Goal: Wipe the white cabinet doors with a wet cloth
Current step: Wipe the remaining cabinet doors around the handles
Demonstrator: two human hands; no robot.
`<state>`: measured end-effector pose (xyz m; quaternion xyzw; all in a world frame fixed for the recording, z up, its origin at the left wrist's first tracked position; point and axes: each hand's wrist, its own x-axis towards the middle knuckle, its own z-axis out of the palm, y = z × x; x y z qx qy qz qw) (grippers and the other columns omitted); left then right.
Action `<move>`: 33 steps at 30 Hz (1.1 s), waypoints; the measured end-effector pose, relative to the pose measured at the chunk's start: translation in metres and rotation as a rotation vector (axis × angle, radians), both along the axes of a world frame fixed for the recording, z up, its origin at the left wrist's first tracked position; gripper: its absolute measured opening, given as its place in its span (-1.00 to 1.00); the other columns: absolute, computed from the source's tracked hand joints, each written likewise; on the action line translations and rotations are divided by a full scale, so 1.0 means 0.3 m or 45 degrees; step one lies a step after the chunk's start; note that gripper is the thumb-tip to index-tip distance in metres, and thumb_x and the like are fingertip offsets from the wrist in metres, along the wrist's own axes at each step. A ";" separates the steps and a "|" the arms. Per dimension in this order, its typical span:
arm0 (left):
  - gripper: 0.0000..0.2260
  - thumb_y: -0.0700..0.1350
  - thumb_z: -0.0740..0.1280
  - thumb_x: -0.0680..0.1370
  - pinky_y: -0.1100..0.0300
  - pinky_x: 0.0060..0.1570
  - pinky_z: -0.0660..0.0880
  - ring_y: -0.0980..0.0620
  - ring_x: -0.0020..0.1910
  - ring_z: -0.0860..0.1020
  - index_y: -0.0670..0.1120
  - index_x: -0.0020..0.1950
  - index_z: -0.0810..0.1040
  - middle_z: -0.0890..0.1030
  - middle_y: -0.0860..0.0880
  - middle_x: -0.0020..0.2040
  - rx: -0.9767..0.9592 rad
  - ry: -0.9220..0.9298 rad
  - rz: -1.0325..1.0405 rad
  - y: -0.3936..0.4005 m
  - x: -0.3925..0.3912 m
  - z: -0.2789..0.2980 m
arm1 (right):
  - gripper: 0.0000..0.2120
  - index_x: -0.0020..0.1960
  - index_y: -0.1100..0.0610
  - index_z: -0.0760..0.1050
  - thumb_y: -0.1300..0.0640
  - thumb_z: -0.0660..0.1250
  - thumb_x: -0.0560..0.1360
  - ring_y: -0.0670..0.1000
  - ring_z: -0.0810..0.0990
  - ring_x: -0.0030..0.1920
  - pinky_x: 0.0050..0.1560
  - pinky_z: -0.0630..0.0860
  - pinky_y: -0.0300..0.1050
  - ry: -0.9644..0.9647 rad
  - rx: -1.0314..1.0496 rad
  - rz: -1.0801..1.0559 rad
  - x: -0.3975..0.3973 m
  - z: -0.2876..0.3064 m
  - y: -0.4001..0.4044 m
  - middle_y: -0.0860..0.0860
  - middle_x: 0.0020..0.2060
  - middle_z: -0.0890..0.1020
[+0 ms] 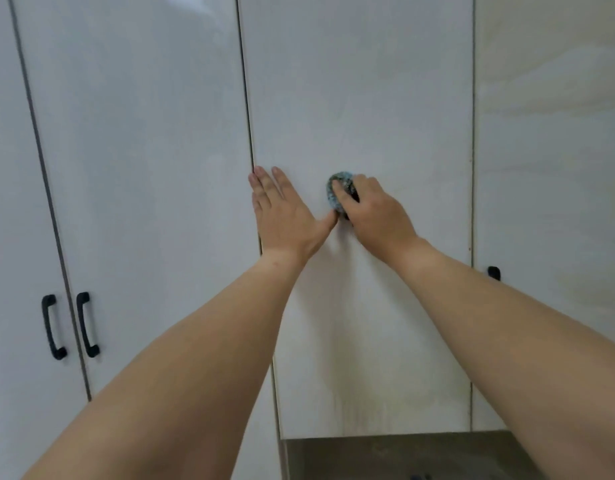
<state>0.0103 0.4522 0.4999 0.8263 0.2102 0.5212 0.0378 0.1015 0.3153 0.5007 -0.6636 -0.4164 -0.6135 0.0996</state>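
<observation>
The right hand grips a bunched blue-grey cloth, fingers curled over it and pressing it against the middle cabinet door, about halfway up the visible panel. Just beside it, the left hand lies flat on the same door, fingers straight and spread, its thumb almost touching the cloth and its fingertips near the door's left seam.

Faint damp streaks show lower on this door, above a grey worktop at the bottom edge. To the left stand 2 more white doors with 2 black handles close together; another handle peeks out at the right, beyond the right forearm.

Risks, as I judge them: the 2 hands sit so close that a leftward stroke would bump the thumb and cut the pass short. The cloth is wadded small, so it covers little per stroke and patches could be missed. Drips may run down onto the worktop.
</observation>
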 end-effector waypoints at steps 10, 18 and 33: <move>0.11 0.45 0.23 0.43 -0.06 0.58 -0.12 -0.24 0.60 -0.22 -0.32 0.59 -0.16 -0.16 -0.32 0.60 0.104 -0.025 0.014 0.037 -0.006 -0.030 | -0.61 0.35 0.27 0.34 0.27 0.19 0.53 0.26 0.47 0.09 -0.08 0.53 0.06 0.279 0.513 -0.062 0.102 -0.027 -0.205 0.27 0.17 0.43; 0.09 0.45 0.19 0.44 -0.06 0.58 -0.12 -0.26 0.60 -0.19 -0.33 0.58 -0.14 -0.14 -0.34 0.60 0.165 -0.043 0.046 0.051 0.002 -0.038 | -0.72 0.22 0.33 0.36 0.34 0.16 0.51 0.32 0.46 0.03 -0.05 0.52 0.15 0.536 0.920 -0.175 0.157 -0.018 -0.295 0.32 0.14 0.41; 0.17 0.41 0.34 0.40 -0.08 0.58 -0.15 -0.21 0.60 -0.23 -0.31 0.58 -0.23 -0.20 -0.29 0.61 0.273 0.195 -0.012 0.196 -0.153 -0.168 | -0.70 0.18 0.26 0.49 0.34 0.32 0.45 0.24 0.48 -0.05 -0.29 0.52 -0.02 0.219 0.233 0.089 -0.069 -0.150 0.076 0.24 0.02 0.46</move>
